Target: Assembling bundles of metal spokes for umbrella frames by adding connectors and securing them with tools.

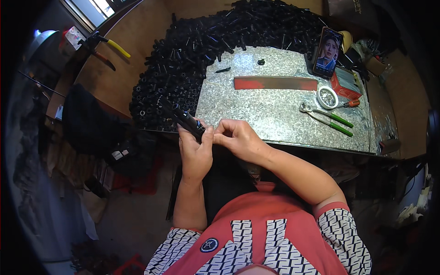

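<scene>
Left hand (195,158) is gripping the black part (187,121); right hand (240,140) is curling alongside, can't tell if gripping. Looking light, stiff, maybe slick: favouring mid-body hold.

black piece (187,121) — speckled grey tabletop (261,114)

The parts heap (183,59) lies behind the left hand (197,156).
</scene>
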Demonstrator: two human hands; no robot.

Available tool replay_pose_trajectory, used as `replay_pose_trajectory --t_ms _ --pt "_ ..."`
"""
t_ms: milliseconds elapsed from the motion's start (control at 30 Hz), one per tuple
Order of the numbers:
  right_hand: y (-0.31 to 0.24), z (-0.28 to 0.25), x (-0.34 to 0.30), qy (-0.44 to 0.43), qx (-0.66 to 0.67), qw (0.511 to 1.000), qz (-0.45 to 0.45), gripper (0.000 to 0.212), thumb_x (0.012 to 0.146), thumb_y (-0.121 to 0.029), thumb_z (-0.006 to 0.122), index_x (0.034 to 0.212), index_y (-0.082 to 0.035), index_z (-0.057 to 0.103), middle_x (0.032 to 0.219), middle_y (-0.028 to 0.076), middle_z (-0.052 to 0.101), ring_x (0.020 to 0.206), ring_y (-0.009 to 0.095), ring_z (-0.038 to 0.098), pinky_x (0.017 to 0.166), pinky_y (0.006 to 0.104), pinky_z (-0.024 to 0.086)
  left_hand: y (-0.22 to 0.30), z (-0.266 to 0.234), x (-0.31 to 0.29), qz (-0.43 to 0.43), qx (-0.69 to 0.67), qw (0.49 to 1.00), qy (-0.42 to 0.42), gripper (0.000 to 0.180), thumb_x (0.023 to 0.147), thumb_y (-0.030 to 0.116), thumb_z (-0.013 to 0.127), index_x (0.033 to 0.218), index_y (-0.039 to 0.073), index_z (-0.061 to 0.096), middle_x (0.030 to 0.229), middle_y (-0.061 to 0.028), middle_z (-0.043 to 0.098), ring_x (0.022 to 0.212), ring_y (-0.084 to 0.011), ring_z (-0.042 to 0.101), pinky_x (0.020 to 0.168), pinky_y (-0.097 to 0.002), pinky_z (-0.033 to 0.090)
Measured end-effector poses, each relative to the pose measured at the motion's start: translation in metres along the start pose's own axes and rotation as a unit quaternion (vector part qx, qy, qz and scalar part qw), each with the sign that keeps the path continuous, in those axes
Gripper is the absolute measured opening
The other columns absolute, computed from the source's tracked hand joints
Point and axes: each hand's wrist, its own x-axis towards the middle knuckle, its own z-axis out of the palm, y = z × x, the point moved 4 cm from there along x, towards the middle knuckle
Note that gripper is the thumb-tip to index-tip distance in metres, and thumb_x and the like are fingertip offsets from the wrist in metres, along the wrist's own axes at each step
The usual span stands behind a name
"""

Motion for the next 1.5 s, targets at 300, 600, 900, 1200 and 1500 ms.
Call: replay_pose_trajectory --t_ms 300,600,900,1200,1500 --pt "0.013 0.002 0.004 -0.075 0.147 0.983 0.075 0.021 0.084 -0.015 0.070 0.077 -0.003 0.056 0.074 0.000 0.058 0.069 0.005 0.051 0.061 0.0213 0.043 -0.006 -0.001 -0.005 0.021 0.012 1.000 0.005 0.024 0.088 -0.002 0.057 0.108 0.002 0.045 0.094 -0.0023 0.050 0.085 -0.0073 0.049 0.076 -0.0221 0.043" --pt "0.009 -0.015 -0.008 -0.023 0.082 0.996 0.030 0.024 0.081 -0.018 0.073 0.083 0.000 0.058 0.074 0.006 0.061 0.069 0.010 0.056 0.061 0.0265 0.046 -0.004 0.014 -0.012 0.099 0.061 0.993 -0.012 0.025 0.086 -0.002 0.057 0.107 -0.001 0.045 0.100 -0.0095 0.053 0.090 -0.0155 0.052 0.081 -0.0293 0.043" --pt "-0.019 -0.140 -0.078 0.048 -0.240 0.969 0.019 0.028 0.081 -0.016 0.070 0.102 -0.002 0.056 0.094 0.011 0.062 0.089 0.023 0.062 0.074 0.0345 0.050 -0.020 0.012 -0.005 0.030 -0.152 0.984 -0.083 0.010 0.081 0.000 0.063 0.088 0.002 0.056 0.100 -0.0119 0.056 0.068 -0.0144 0.056 0.065 -0.0276 0.048" --pt "0.015 -0.239 -0.139 0.132 -0.597 0.787 0.085 0.031 0.080 -0.025 0.069 0.093 -0.001 0.055 0.094 0.017 0.057 0.095 0.035 0.055 0.082 0.0428 0.046 -0.007 0.042 -0.010 -0.009 -0.263 0.956 -0.129 0.010 0.089 0.000 0.054 0.087 0.005 0.046 0.070 -0.0097 0.055 0.064 -0.0192 0.057 0.061 -0.0355 0.053" --pt "0.013 -0.212 -0.132 0.084 -0.623 0.778 -0.002 0.025 0.083 -0.021 0.065 0.086 0.000 0.051 0.092 0.017 0.055 0.087 0.036 0.055 0.075 0.0441 0.045 -0.005 0.045 -0.013 -0.015 -0.265 0.953 -0.148 0.011 0.089 -0.002 0.053 0.085 0.006 0.047 0.084 -0.0122 0.064 0.090 -0.0284 0.063 0.089 -0.0448 0.047"
